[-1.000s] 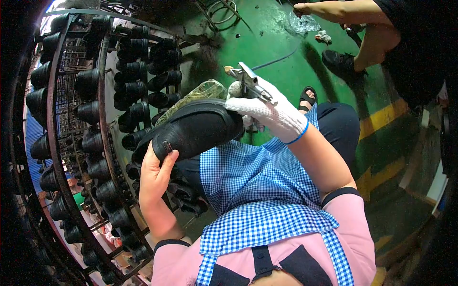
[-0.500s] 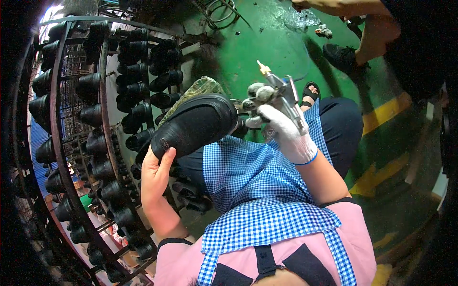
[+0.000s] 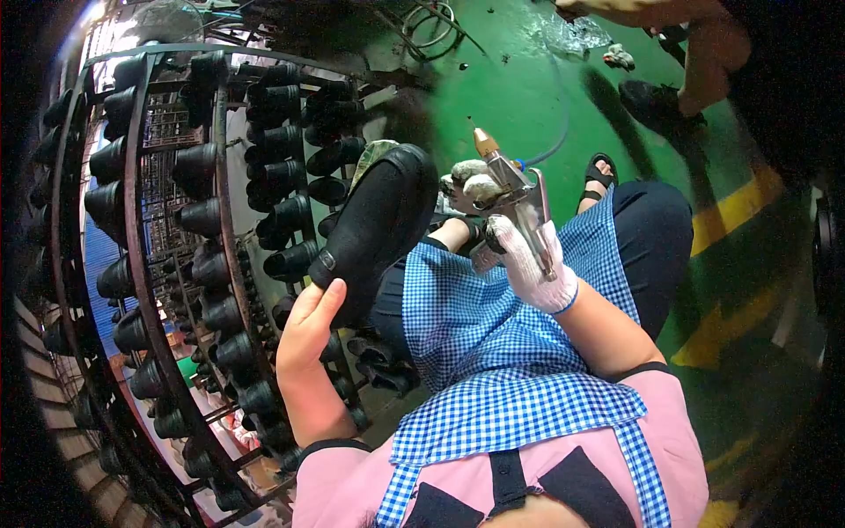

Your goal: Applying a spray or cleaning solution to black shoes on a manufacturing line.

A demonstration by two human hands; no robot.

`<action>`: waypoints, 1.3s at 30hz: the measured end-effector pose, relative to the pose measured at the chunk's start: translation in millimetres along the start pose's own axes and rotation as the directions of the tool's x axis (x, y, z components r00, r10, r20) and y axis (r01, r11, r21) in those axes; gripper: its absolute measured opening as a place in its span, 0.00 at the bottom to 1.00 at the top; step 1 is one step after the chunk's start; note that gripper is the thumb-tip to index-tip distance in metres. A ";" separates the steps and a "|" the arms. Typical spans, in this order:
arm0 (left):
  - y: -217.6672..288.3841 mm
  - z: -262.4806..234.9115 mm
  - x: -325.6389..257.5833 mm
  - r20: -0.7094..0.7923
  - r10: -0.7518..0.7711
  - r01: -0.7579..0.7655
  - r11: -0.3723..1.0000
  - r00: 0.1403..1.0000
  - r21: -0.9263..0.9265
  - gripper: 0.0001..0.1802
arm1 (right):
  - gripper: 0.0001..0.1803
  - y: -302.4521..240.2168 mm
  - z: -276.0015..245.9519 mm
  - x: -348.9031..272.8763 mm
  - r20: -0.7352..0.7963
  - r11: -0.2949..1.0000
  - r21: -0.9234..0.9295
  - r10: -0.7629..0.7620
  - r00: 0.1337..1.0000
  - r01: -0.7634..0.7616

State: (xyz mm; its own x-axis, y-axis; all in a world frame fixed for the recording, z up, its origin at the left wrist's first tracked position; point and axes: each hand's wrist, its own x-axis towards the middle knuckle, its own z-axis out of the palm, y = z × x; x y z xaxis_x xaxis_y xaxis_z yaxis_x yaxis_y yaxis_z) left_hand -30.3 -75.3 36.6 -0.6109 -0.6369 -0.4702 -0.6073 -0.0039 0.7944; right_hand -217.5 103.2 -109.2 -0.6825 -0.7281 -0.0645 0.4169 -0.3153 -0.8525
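Observation:
My bare left hand (image 3: 310, 324) grips a black shoe (image 3: 374, 216) by its lower end, the thumb on top and the other fingers mostly hidden behind it. The shoe is tilted, its far end up and to the right. A patterned greenish piece (image 3: 370, 157) peeks out behind its upper edge. In a soiled white glove, my right hand (image 3: 519, 242) is closed around a metal spray gun (image 3: 519, 194) with a brass-coloured nozzle. The nozzle points up and slightly left, away from the shoe. Shoe and gun are apart.
A metal rack (image 3: 141, 220) with rows of black shoes stands close on my left. A thin hose (image 3: 563, 114) crosses the green floor (image 3: 493, 79). Crumpled clear plastic (image 3: 576, 35) lies ahead. At upper right another person's leg and dark shoe (image 3: 651, 106) show.
The shoe has turned more upright, and less of the greenish piece behind it shows. The spray gun has turned slightly in my right hand. The whole view has shifted a little.

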 end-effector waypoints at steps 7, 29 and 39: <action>-16.5 -34.1 0.6 -0.147 0.122 -0.094 0.978 0.981 0.185 0.18 | 0.27 0.0 9.8 8.3 0.167 0.973 -0.169 -0.129 0.978 0.157; 183.2 -250.3 334.7 -0.703 -0.013 -0.506 0.684 0.711 -0.525 0.29 | 0.28 38.4 50.9 31.6 0.094 0.766 -0.593 -0.239 0.966 0.247; 178.7 -314.2 407.8 -0.463 0.783 0.386 0.309 0.415 0.869 0.39 | 0.23 26.2 54.5 43.8 0.231 0.692 -0.639 -0.243 0.942 0.335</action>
State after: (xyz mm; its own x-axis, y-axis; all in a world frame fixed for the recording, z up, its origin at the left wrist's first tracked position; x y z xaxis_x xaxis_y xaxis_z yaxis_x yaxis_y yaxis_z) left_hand -228.4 -577.9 107.6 -0.4943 -0.6245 0.6047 -0.8649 0.4229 -0.2703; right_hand -203.7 29.9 -106.1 -0.6054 -0.7501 0.2662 -0.3242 -0.0731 -0.9432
